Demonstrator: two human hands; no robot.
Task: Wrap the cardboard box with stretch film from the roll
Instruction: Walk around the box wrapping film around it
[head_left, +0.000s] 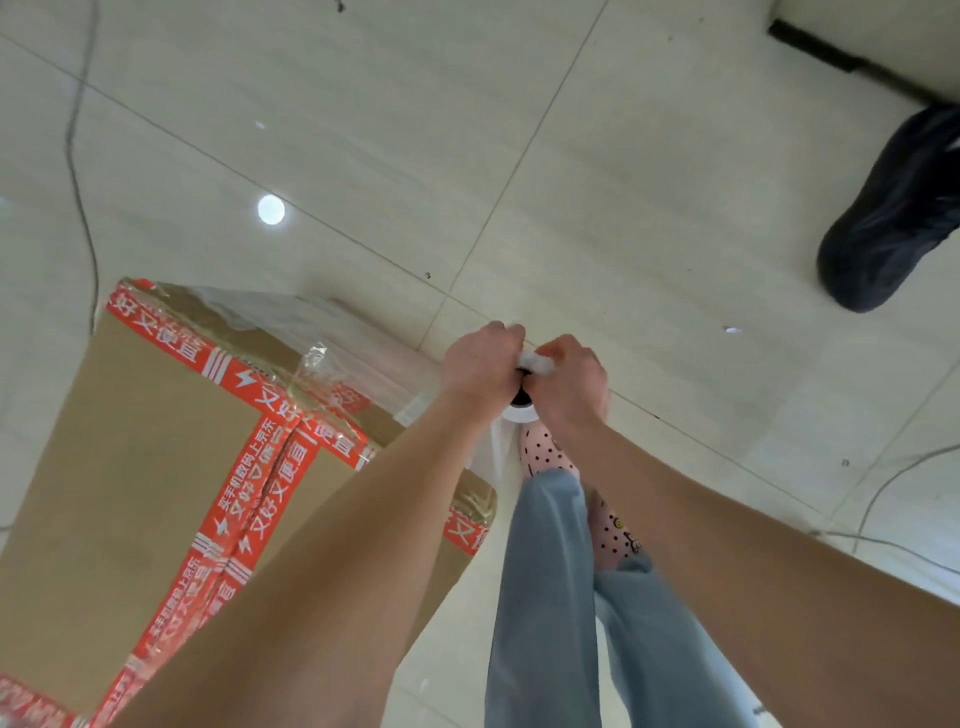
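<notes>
Cardboard box (130, 467): on the tiled floor, lower left, beside the person's legs; its near end is cut off.
Stretch film (363, 332): a clear sheet over the box's far side, running to the roll (522, 414).
Hands: left hand (480, 364) and right hand (569, 379) together, clenched round the roll's top; roll mostly hidden.
Tape (270, 457): red, reading "又好又便宜".
Around: black shoe (893, 218), cables (78, 156).

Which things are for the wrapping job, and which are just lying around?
For the job: cardboard box, stretch film roll, stretch film pulled across to the box, left hand and right hand gripping the roll's top.
Just lying about: cable, someone else's dark shoe.
</notes>
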